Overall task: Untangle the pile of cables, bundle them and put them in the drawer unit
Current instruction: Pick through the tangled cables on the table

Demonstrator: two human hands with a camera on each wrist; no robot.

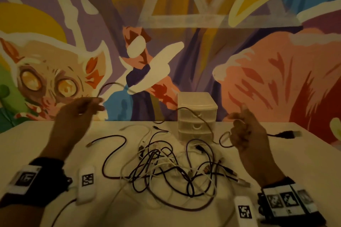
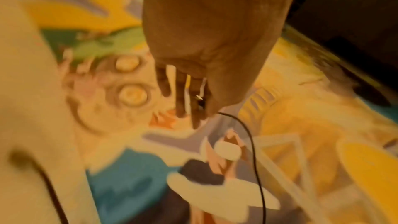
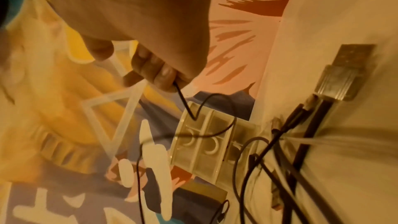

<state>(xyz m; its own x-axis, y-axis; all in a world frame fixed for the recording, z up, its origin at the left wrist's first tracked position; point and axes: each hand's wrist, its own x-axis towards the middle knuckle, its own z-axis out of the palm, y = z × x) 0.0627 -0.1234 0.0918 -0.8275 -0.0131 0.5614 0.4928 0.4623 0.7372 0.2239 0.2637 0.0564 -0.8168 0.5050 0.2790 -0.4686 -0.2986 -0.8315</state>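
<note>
A thin dark cable (image 1: 193, 114) is stretched in the air between both raised hands, sagging across the front of the drawer unit (image 1: 197, 114); the left hand (image 1: 79, 114) pinches one end between thumb and fingertips, the other fingers (image 2: 180, 94) loosely extended; the right hand (image 1: 247, 134) has its fingers curled round the cable's other part, which loops below the fist; beside that hand a dark USB plug (image 1: 287, 134) lies on the table (image 1: 36, 143). The rest of the tangled pile of cables (image 1: 166, 167), dark and white strands crossing one another, lies on the table between the forearms, in front of the drawer unit; the unit stands at the table's far edge with its three drawers closed, against a painted wall (image 1: 258, 51).
</note>
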